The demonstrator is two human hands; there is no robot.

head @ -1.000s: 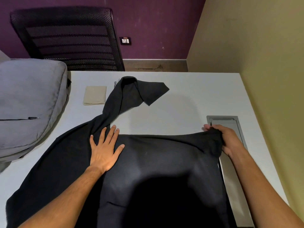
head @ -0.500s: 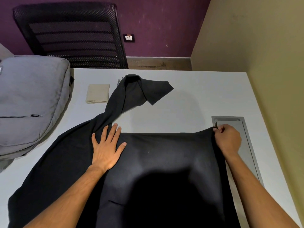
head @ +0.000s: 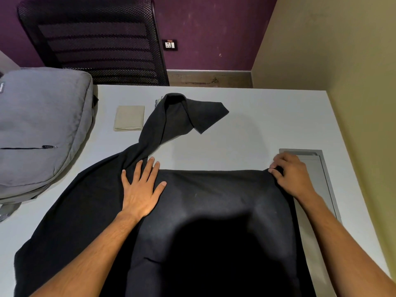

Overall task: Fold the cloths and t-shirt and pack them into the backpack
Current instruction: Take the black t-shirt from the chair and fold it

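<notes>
A black t-shirt lies spread over the near half of the white table, one sleeve trailing up toward the far middle. My left hand rests flat on it, fingers straight, beside the folded top edge. My right hand pinches the shirt's right top corner with curled fingers. A folded beige cloth lies flat at the far left of the table. The grey backpack lies at the left edge, its zip closed on the side I see.
A grey metal cable hatch is set into the table under and behind my right hand. A black mesh chair stands behind the table. A yellow wall runs along the right side.
My right hand has pulled the shirt's right corner outward and flattened the top fold into a straight edge. My left hand has stayed pressed in the same spot.
</notes>
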